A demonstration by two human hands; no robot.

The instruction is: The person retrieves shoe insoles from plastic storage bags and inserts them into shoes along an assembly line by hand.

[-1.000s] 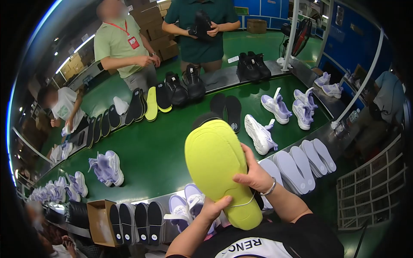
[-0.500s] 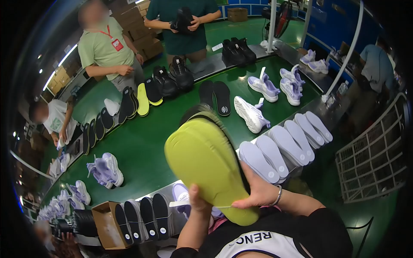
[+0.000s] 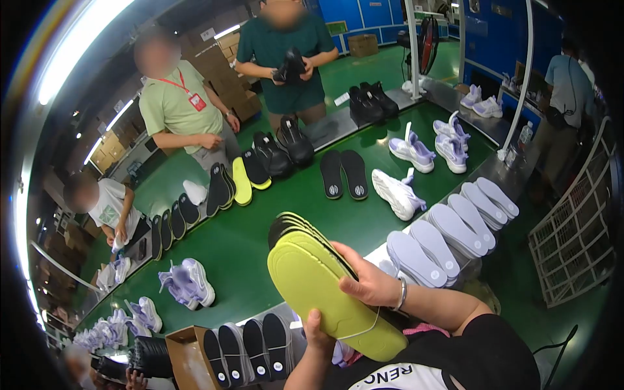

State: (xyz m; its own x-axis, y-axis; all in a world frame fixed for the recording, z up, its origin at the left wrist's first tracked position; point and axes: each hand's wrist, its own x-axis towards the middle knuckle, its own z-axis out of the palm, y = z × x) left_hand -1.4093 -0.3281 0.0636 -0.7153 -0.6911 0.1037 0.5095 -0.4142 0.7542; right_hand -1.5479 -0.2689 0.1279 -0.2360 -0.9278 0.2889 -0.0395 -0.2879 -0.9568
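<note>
Holding, centre of the dial: one stack of insoles [image 3: 318, 286], yellow-green face toward you, black layers showing at its top edge. You are keeping it tilted in front of your chest, over the near edge of the green table [image 3: 250, 257].

Right hand [image 3: 374, 283], 2 o'clock on the stack: your thumb is lying across the near face and your fingers are wrapping the edge; their tips are hiding behind. Left hand [image 3: 317, 335], 7 o'clock: your thumb is pressing the near face; whether the other fingers are spread or together, you cannot tell. The two-sided hold is probably keeping the layers flush.

Band [image 3: 364, 331], 5 o'clock on the stack: a thin loop is crossing the lower part, likely binding the layers.

Black insole pair [image 3: 343, 174], 12 o'clock: lying side by side, perhaps for matching.

White shoe [image 3: 398, 194], 1 o'clock: resting on its side.

Grey insoles [image 3: 426, 250], 2 o'clock: lining the table edge, apparently for easy reach.

Banded black insoles [image 3: 246, 351], 8 o'clock: standing in a row beside an open carton [image 3: 185, 357], seemingly bundled for counting.

Lavender shoes [image 3: 186, 284], 9 o'clock: sitting together.
</note>
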